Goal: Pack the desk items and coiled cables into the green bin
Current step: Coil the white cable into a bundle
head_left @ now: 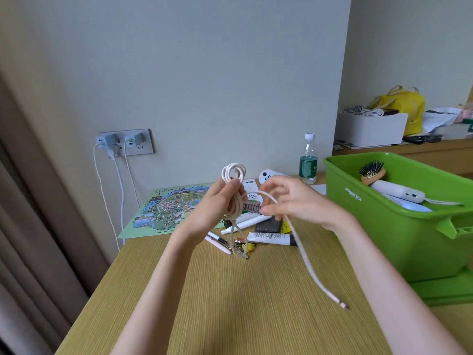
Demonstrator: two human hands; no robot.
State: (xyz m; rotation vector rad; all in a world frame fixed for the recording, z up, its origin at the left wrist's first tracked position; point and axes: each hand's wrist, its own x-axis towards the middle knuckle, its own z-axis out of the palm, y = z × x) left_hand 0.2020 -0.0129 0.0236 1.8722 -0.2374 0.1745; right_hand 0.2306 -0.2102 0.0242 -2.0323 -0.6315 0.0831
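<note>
My left hand grips a coiled cream cable upright above the wooden desk, its loops poking out above my fist. My right hand, just beside it, pinches the cable's loose tail, which trails down to its plug near the desk. The green bin stands to my right, holding a hairbrush.

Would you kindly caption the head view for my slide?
Left hand grips a coiled pale cable; right hand holds its loose tail beside the green plastic bin.
</note>
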